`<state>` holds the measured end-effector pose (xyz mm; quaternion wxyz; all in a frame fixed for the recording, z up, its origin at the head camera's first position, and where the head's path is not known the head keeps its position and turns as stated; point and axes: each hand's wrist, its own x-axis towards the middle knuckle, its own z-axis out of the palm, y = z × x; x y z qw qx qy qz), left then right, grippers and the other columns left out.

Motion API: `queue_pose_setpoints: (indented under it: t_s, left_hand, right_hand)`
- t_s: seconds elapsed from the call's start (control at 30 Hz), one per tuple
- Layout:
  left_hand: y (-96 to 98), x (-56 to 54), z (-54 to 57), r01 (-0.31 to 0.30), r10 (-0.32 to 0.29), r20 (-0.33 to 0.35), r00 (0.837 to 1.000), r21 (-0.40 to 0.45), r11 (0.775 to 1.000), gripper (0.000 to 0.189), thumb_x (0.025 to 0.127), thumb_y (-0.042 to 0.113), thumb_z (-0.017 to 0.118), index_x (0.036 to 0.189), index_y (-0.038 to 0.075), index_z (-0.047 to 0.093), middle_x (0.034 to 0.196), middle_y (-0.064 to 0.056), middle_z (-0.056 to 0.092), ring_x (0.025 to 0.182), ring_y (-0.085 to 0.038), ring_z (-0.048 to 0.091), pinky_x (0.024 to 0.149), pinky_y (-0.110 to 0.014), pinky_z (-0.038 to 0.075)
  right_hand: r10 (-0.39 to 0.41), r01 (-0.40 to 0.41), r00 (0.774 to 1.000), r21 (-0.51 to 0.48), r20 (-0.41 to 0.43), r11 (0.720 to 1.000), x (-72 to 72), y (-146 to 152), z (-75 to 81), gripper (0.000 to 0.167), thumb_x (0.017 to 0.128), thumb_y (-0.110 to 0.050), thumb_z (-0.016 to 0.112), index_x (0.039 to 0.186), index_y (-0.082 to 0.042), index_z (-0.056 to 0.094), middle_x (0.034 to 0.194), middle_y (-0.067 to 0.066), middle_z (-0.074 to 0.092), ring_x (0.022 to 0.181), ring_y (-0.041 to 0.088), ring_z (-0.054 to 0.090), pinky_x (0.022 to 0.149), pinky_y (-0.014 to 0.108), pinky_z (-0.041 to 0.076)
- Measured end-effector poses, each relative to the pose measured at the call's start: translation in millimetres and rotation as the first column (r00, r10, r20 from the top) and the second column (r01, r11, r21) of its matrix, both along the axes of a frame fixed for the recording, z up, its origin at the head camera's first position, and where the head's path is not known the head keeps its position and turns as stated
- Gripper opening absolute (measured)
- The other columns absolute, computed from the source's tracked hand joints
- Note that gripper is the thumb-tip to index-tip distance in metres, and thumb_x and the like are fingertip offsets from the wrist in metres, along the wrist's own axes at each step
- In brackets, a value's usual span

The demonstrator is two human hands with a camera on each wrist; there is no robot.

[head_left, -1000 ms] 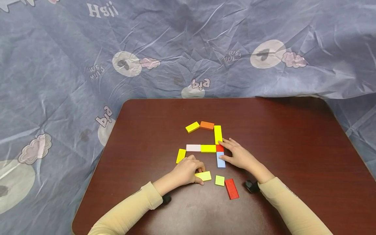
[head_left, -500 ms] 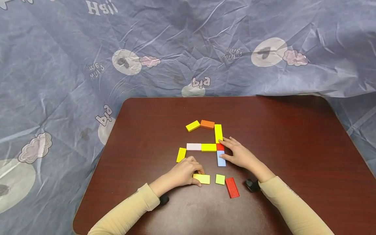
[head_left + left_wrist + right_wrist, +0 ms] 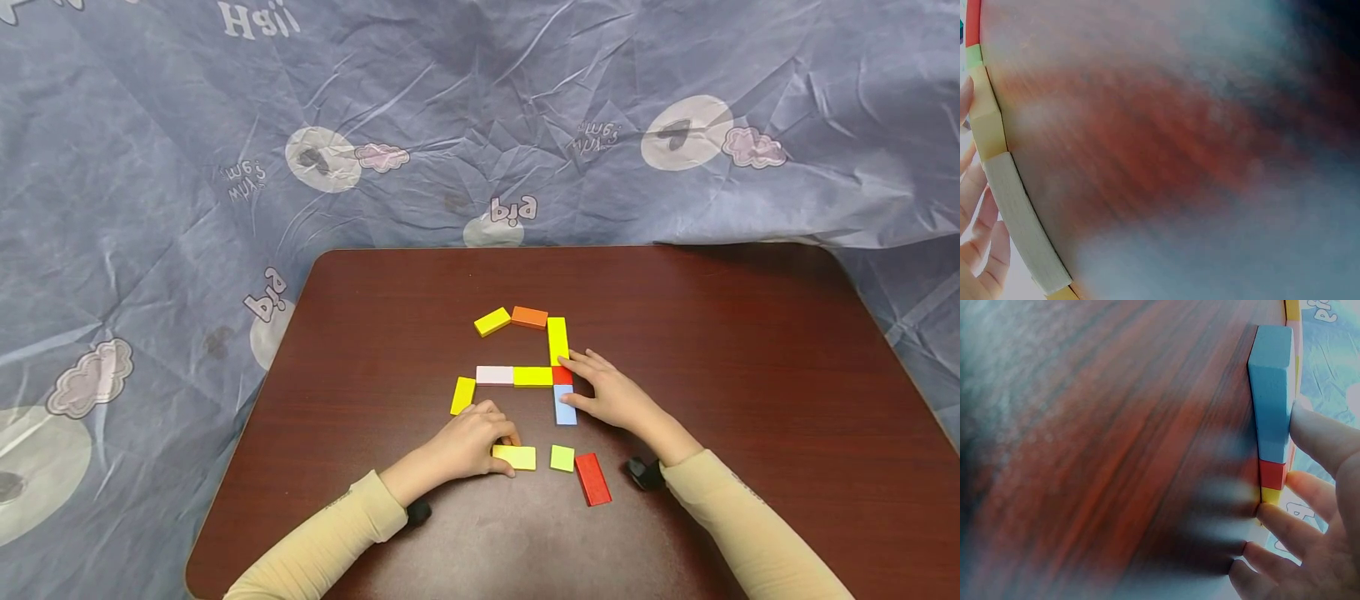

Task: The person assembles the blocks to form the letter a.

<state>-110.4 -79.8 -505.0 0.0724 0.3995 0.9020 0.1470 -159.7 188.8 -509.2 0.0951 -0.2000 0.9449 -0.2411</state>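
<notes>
In the head view, my left hand (image 3: 468, 442) pinches a light yellow block (image 3: 517, 457) at its left end, thumb on the near side and a finger on the far side. My right hand (image 3: 615, 396) lies beside a column of blocks, its thumb on the blue block (image 3: 566, 406) and a fingertip near the join of the red block (image 3: 562, 376) and the upright yellow block (image 3: 558, 340). The right wrist view shows the thumb against the blue block (image 3: 1270, 400), other fingers loosely spread. A pale pink block (image 3: 495, 376) and a yellow block (image 3: 532, 377) run left from the red one.
A small lime-green block (image 3: 562, 458) and a red block (image 3: 593, 480) lie right of the held block. Further back are an orange block (image 3: 529, 317) and a tilted yellow block (image 3: 492, 322). Another yellow block (image 3: 462, 395) sits beyond the left hand on the brown table (image 3: 712, 333).
My left hand has shifted the light yellow block slightly left and toward me, and turned it straighter. The right hand has kept its place at the column.
</notes>
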Motion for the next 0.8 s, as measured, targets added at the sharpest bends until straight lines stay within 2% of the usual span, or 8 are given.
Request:
queue_pose_setpoints:
  t_s: [0.5, 0.57, 0.67, 0.8]
  left_hand:
    - [-2.4, 0.9, -1.4, -0.007, 0.007, -0.016, 1.0, 0.007, 1.0, 0.036, 0.075, 0.046, 0.083, 0.1, 0.023, 0.073, 0.092, 0.011, 0.068, 0.092, -0.009, 0.051, 0.08, -0.024, 0.043]
    - [-5.0, 0.1, 0.4, -0.033, 0.033, -0.019, 0.999, 0.029, 0.999, 0.035, 0.077, 0.046, 0.082, 0.103, 0.023, 0.073, 0.095, 0.01, 0.069, 0.095, -0.011, 0.053, 0.083, -0.026, 0.045]
    - [-12.8, -3.6, 3.6, -0.108, 0.11, -0.018, 0.994, 0.086, 0.99, 0.03, 0.082, 0.041, 0.079, 0.104, 0.022, 0.073, 0.099, 0.009, 0.07, 0.099, -0.013, 0.056, 0.086, -0.031, 0.046]
    - [-28.0, -11.5, 8.8, -0.238, 0.244, -0.032, 0.969, 0.133, 0.962, 0.025, 0.085, 0.033, 0.077, 0.105, 0.018, 0.073, 0.105, 0.003, 0.07, 0.103, -0.018, 0.057, 0.089, -0.039, 0.046]
  right_hand:
    - [0.004, -0.004, 1.0, 0.009, -0.009, 1.0, 0.3, 0, 0.7, 0.066, 0.089, -0.033, 0.072, 0.146, -0.008, 0.048, 0.15, 0.022, 0.044, 0.142, 0.047, 0.031, 0.108, 0.063, 0.035]
    - [0.005, -0.005, 1.0, 0.01, -0.011, 1.0, 0.3, 0, 0.4, 0.066, 0.089, -0.033, 0.072, 0.145, -0.008, 0.048, 0.15, 0.022, 0.044, 0.142, 0.047, 0.031, 0.108, 0.063, 0.035]
    - [0.008, -0.008, 1.0, 0.006, -0.011, 1.0, 0.1, 0, -0.3, 0.066, 0.089, -0.032, 0.073, 0.145, -0.008, 0.048, 0.15, 0.022, 0.044, 0.142, 0.047, 0.031, 0.108, 0.063, 0.035]
    - [0.008, -0.008, 1.0, 0.0, 0.005, 1.0, 0.1, 0, -0.7, 0.068, 0.089, -0.033, 0.073, 0.146, -0.009, 0.047, 0.151, 0.022, 0.042, 0.143, 0.047, 0.029, 0.109, 0.062, 0.034]
